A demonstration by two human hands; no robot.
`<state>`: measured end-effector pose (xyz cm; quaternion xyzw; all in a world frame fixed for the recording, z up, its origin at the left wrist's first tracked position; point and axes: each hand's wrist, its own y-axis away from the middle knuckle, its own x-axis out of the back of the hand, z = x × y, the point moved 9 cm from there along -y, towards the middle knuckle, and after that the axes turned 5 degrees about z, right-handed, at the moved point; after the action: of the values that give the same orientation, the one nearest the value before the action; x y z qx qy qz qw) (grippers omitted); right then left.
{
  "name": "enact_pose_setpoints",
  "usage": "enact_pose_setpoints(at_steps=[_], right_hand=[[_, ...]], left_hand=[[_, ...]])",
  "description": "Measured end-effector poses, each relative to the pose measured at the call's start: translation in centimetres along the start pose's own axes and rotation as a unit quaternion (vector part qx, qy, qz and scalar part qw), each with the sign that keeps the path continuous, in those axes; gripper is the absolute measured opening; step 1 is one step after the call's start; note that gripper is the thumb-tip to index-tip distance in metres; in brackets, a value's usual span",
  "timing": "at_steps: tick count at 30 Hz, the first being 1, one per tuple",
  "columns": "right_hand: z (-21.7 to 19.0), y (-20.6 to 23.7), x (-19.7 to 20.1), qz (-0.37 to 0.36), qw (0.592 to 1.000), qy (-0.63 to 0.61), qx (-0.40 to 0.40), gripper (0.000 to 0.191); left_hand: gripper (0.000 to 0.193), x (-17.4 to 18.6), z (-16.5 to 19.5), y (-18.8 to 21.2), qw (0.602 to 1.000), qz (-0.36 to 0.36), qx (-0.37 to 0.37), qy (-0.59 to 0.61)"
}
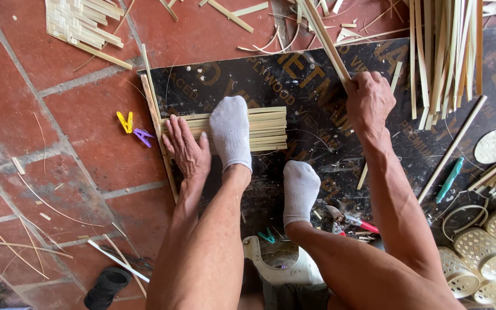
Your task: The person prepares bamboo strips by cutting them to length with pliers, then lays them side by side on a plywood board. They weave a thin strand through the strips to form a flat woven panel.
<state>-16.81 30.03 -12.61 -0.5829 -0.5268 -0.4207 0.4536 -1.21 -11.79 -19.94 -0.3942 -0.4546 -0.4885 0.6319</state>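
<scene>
Strips [259, 127] lie side by side near board's [294, 74] left edge, pinned under socked foot [231, 131]. Left hand [186, 148] flat, fingers spread on them. Right hand [368, 99] fisted round long strip [324, 34]. Risks: row could skew if foot shifts; splinters likely.

Yellow clothespin [125, 121] and purple clothespin [143, 136] on brick floor [41, 109], left of the grip. Pruning shears [348, 221] below it; small woven baskets [483, 252] lower right.

The person wore white ankle socks [231, 132] on both feet; arms [394, 201] and legs [213, 252] were bare, without sleeves.
</scene>
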Motion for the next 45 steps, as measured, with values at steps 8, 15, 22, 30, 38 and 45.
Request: enact_pose_setpoints(at_steps=[8, 15, 22, 30, 38, 45], right_hand=[[0.3, 0.8, 2.1, 0.095, 0.965, -0.236, 0.057, 0.005], [-11.7, -1.5, -4.7, -0.174, 0.882, -0.416, 0.138, 0.011], [-19.4, -3.2, -9.5, -0.291, 0.880, -0.297, 0.228, 0.017], [-20.1, -3.0, -9.9, -0.226, 0.903, -0.226, 0.287, 0.014], [-20.5, -2.4, -9.1, -0.180, 0.906, -0.199, 0.329, 0.008], [-20.3, -0.9, -7.5, -0.110, 0.921, -0.175, 0.330, 0.009]], left_hand=[[0.072, -1.3, 1.1, -1.1, 0.999, 0.011, -0.032, 0.019], [0.075, -1.7, 0.1, -2.3, 0.999, 0.039, -0.022, 0.020], [0.077, -1.6, -0.8, -2.4, 0.997, 0.063, -0.009, 0.047], [0.077, -1.7, -1.0, -2.0, 0.995, 0.082, -0.016, 0.062], [0.084, -0.9, -0.6, -2.3, 0.994, 0.082, -0.029, 0.068], [0.089, -1.3, -0.9, -3.3, 0.999, 0.036, -0.009, 0.035]])
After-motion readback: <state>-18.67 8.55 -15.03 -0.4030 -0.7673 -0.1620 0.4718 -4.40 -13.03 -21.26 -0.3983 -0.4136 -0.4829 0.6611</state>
